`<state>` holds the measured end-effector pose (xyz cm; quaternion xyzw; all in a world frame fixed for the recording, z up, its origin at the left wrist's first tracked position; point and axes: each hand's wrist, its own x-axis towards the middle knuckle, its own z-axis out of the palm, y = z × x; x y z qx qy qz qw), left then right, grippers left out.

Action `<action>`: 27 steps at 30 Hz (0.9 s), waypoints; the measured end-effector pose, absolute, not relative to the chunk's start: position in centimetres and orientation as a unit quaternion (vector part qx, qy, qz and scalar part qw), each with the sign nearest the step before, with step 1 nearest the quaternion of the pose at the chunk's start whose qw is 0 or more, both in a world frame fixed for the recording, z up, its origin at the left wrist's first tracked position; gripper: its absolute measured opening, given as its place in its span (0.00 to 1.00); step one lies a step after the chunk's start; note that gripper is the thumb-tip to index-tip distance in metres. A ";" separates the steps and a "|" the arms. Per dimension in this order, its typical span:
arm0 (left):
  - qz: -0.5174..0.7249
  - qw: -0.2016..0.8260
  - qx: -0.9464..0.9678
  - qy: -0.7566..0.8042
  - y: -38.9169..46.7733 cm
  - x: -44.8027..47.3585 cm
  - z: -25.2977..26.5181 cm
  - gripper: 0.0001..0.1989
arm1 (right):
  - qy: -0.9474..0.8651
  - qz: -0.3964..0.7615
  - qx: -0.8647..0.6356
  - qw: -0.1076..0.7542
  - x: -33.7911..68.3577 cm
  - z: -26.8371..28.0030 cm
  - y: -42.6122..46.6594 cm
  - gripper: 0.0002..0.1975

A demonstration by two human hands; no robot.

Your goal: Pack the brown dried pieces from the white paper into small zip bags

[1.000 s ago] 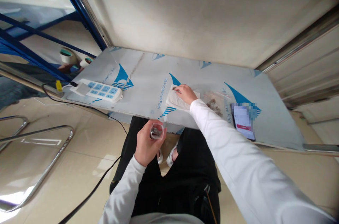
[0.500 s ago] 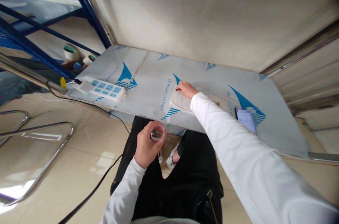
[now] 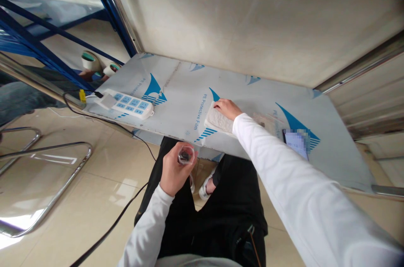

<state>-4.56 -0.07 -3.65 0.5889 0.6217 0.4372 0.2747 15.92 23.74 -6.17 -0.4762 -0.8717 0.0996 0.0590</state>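
Observation:
My left hand (image 3: 173, 173) is wrapped around a small clear cup (image 3: 186, 155) in front of the bench edge, above my lap. The cup's mouth faces up towards me, and something dark shows inside it. Over the bench, my right hand (image 3: 229, 109) has its fingertips pinched together at a folded white cloth or paper pad (image 3: 217, 120). Whether those fingers hold the pad or some tiny piece on it is too small to tell. My right sleeve covers part of the pad's near right side.
The bench (image 3: 183, 102) is covered with blue-printed protective film. A power strip (image 3: 135, 105) with cables lies on its left, a phone (image 3: 296, 142) on its right, and a clear plastic bag (image 3: 267, 123) beside my right forearm. A metal-framed chair (image 3: 72, 166) stands left. Another person's feet (image 3: 91, 62) show beyond.
The whole view has shifted slightly, so the bench sits a little further right. My left hand still holds the cup; my right fingertips stay pinched at the pad.

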 end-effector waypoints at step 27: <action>0.471 0.289 0.655 0.516 5.1 1.3 -3.4 0.10 | -0.817 0.240 -0.482 0.207 14.4 3.3 6.3 0.06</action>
